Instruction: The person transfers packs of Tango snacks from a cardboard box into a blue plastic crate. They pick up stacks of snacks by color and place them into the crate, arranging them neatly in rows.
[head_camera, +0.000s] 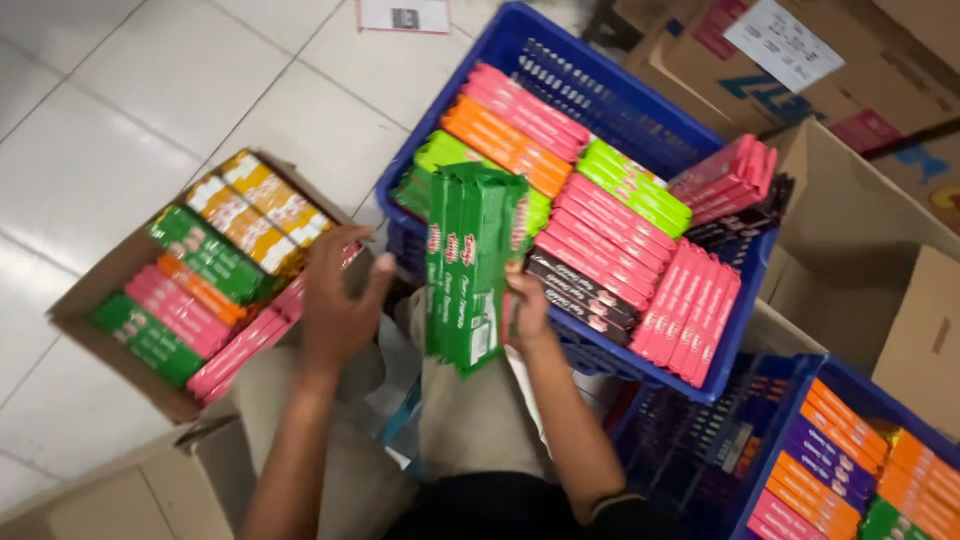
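Observation:
My right hand (527, 305) grips a stack of green snack packs (470, 265), held upright just in front of the blue crate (600, 90). That crate holds rows of pink, orange, light green and dark packs (600, 225). My left hand (338, 300) rests with its fingers curled on the edge of an open cardboard box (110, 290) on the left. The box is packed with green, pink, orange and yellow packs (215, 260).
A second blue crate (790, 400) with orange, purple and pink packs stands at the lower right. Brown cardboard boxes (870, 260) crowd the right and top right. White floor tiles (120, 90) lie at the left. Another carton flap (190, 470) sits at the bottom left.

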